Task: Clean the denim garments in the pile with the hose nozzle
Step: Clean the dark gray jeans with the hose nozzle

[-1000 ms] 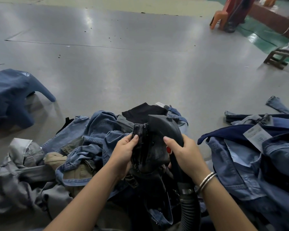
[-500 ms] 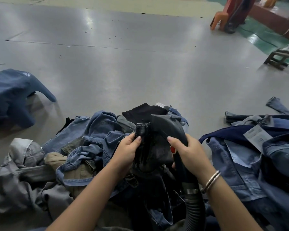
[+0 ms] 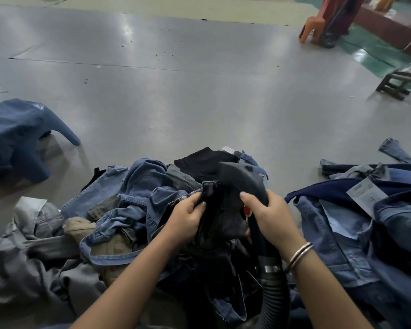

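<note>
A pile of blue and grey denim garments (image 3: 119, 224) lies on the floor in front of me. My left hand (image 3: 186, 216) pinches the edge of a dark denim garment (image 3: 215, 210) held up over the pile. My right hand (image 3: 269, 216) grips the black hose nozzle (image 3: 243, 180), whose wide mouth presses against that dark garment. A red button (image 3: 247, 210) shows on the nozzle beside my thumb. The ribbed black hose (image 3: 274, 295) runs down from my right wrist toward the bottom edge.
A second heap of denim with a paper tag (image 3: 365, 193) lies at the right. One blue garment (image 3: 17, 138) sits apart at the left. Grey floor (image 3: 199, 96) stretches ahead. An orange stool (image 3: 312, 27) and a wooden stool (image 3: 399, 83) stand at the far right.
Both hands and the nozzle have shifted slightly right and down across the dark garment. The grips are unchanged.
</note>
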Motion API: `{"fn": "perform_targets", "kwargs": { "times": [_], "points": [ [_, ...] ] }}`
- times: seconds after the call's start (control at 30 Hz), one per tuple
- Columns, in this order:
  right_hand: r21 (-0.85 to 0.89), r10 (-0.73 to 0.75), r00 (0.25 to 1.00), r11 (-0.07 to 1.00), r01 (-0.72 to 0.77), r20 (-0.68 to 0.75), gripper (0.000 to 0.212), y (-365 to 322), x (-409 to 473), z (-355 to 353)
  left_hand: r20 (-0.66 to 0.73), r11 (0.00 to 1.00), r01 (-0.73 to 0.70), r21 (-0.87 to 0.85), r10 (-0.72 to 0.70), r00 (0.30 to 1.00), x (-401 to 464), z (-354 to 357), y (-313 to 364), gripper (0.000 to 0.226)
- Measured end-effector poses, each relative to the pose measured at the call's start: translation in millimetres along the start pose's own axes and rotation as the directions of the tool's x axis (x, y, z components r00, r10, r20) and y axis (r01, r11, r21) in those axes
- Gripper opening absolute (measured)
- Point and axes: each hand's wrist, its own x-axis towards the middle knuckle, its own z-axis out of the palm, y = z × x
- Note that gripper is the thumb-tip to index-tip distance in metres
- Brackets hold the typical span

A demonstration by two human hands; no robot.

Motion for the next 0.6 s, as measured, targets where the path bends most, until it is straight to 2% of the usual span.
{"fn": "perform_targets", "kwargs": {
  "times": [0.1,0.2,0.27,0.4,0.6],
  "points": [
    [0.09,0.025,1.0,0.996,-0.023,-0.014,0.023,1,0,-13,-0.022,0.987,0.084,-0.139,-0.088,0.996,1,2,-1,0.03],
    [0.108,0.052,0.995,0.992,-0.061,0.089,0.022,3,-10,-21,-0.054,0.941,0.139,-0.31,-0.163,0.985,4,1,-2,0.031],
    [0.062,0.064,0.985,0.995,-0.075,0.158,0.02,5,-17,-17,-0.06,0.932,0.126,-0.339,-0.155,0.986,5,1,-2,0.033],
    [-0.003,0.092,0.975,0.996,-0.093,0.203,0.022,4,-16,-4,-0.026,0.977,0.05,-0.207,-0.057,0.998,2,4,0,0.035],
    [0.082,0.089,0.995,0.992,-0.093,0.055,0.022,-3,2,-7,0.015,0.998,0.016,-0.062,-0.015,1.0,-1,5,0,0.038]
  ]
}}
